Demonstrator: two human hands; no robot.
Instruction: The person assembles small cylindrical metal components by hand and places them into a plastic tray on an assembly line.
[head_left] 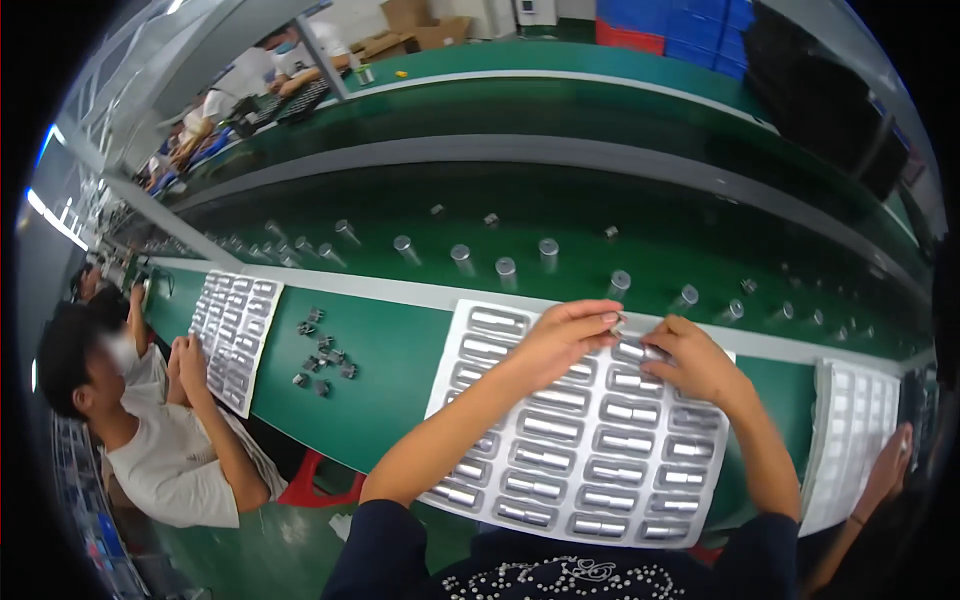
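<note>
A white plastic tray (578, 408) lies in front of me, its moulded pockets filled with rows of silver metal cylinders (545, 457). Over the tray's far edge, my left hand (560, 343) pinches a small metallic part (618, 325) between thumb and fingertips. Close beside it, my right hand (697, 362) has its thumb and fingers closed on a silver cylinder (640, 351) at the far row. Whether that cylinder still rests in its pocket I cannot tell. The two hands' fingertips are only a little apart.
Beyond the tray, upright silver cylinders (548, 250) and small metal parts (612, 232) stand spread along a green belt. Small dark parts (322, 356) lie on the green table (385, 360) to the left. Co-workers sit either side with trays (238, 335); one hand (888, 465) shows right.
</note>
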